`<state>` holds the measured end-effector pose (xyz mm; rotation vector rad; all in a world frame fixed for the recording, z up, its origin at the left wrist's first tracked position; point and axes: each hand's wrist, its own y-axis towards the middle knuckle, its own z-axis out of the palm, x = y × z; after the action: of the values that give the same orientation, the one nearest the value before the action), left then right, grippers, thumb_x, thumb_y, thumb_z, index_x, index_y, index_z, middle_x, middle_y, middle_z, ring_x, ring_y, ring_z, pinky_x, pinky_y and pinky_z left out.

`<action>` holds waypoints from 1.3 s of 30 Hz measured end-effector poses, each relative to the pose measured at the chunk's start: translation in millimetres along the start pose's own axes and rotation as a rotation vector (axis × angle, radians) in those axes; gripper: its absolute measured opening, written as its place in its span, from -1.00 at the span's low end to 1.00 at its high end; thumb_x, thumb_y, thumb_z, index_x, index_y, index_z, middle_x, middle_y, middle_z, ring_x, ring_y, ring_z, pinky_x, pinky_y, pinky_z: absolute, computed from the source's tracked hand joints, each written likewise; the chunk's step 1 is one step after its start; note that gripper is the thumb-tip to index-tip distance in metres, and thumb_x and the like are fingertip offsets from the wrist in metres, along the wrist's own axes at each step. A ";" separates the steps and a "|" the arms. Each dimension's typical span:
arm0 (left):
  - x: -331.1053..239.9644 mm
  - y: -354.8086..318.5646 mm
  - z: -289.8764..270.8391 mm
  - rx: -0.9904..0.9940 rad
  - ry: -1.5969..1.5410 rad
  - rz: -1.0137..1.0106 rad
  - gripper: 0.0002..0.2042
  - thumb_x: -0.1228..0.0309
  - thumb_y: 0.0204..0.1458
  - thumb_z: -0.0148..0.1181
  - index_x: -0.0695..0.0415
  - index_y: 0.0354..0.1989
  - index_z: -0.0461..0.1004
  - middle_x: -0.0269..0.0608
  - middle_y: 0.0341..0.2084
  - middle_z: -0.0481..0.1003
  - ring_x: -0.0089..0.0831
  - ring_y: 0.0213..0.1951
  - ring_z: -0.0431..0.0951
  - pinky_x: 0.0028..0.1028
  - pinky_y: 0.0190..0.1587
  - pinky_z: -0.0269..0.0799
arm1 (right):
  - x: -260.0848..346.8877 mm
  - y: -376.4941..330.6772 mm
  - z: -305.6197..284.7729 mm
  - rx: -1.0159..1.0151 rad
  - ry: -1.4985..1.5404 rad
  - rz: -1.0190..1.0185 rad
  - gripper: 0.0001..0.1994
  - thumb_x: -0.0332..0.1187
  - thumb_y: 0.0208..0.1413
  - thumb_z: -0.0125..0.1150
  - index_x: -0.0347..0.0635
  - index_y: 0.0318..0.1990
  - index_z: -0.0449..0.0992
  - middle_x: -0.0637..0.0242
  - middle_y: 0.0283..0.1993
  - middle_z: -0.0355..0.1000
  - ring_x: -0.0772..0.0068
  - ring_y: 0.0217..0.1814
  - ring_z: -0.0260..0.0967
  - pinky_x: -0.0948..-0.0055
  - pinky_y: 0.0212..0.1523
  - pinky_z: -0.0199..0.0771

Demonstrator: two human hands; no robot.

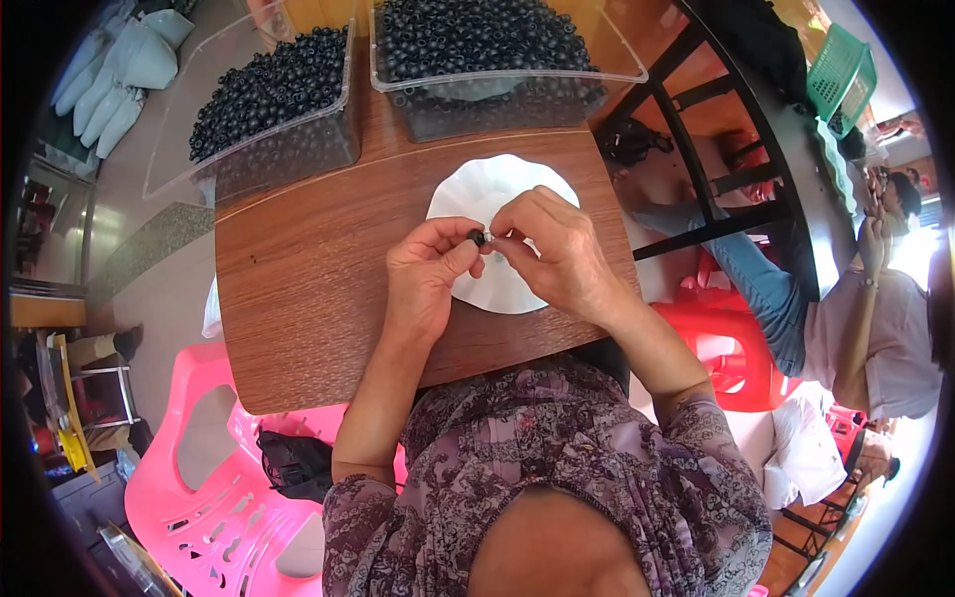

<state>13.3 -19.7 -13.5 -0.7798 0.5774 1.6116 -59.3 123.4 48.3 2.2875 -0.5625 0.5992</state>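
My left hand [430, 269] is closed, pinching a small round black part [477, 238] between thumb and forefinger. Close against it, the bent fingers of my right hand [553, 247] pinch a tiny pale piece [488, 238], too small to name. Both hands meet over the left half of a white plate [502, 179] with a wavy rim, which lies on the brown wooden table [298, 308]. What the plate holds under my fingers is mostly hidden.
Two clear plastic bins, a left one [350, 109] and a right one [418, 127], stand at the table's far edge, heaped with small black ring-shaped parts [477, 40]. A pink chair [184, 438] is at the left, red stools [721, 348] at the right. Another person [875, 328] sits at a dark table.
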 end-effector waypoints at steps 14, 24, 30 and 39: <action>3.9 -7.6 15.6 -0.019 0.122 0.054 -0.83 0.63 -0.06 0.16 0.36 -0.25 0.45 -0.21 -0.43 0.50 -0.53 -0.45 0.46 -0.59 -0.34 0.40 | 4.8 -3.2 -14.2 0.040 0.003 -0.024 -0.86 -0.59 -0.27 0.22 -0.23 -0.45 0.46 0.26 -0.50 0.37 0.24 -0.46 0.31 0.37 -0.45 0.31; -0.4 14.2 22.6 -0.005 -0.297 -0.144 -0.83 0.52 0.01 0.11 0.34 -0.24 0.41 -0.12 -0.40 0.48 -0.41 -0.44 0.46 -0.44 -0.36 0.38 | 3.9 -3.0 -3.8 -0.211 -0.172 -0.169 -0.65 -0.55 -0.42 0.21 -0.27 -0.29 0.52 0.16 -0.23 0.37 0.21 -0.27 0.28 0.32 -0.32 0.31; -2.1 25.7 21.6 -0.019 -0.236 -0.165 -0.84 0.53 0.03 0.10 0.32 -0.22 0.42 -0.11 -0.40 0.48 -0.40 -0.44 0.46 -0.42 -0.35 0.38 | -11.7 8.3 -19.1 -0.075 0.048 -0.019 -0.70 -0.55 -0.27 0.30 -0.24 -0.26 0.53 0.18 -0.22 0.42 0.21 -0.22 0.32 0.36 -0.30 0.36; 3.4 28.7 8.4 0.078 -0.234 -0.185 -0.83 0.56 0.02 0.07 0.37 -0.21 0.41 -0.03 -0.43 0.48 -0.40 -0.47 0.46 -0.44 -0.34 0.40 | -105.5 137.0 -71.0 -0.188 -0.299 0.058 -0.88 -0.54 -0.20 0.18 -0.25 -0.42 0.53 0.16 -0.39 0.47 0.18 -0.29 0.41 0.36 -0.25 0.39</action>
<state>-16.5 -16.6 -12.0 -0.5598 0.3854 1.4755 -236.3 106.6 106.0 2.1998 -0.7949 0.2184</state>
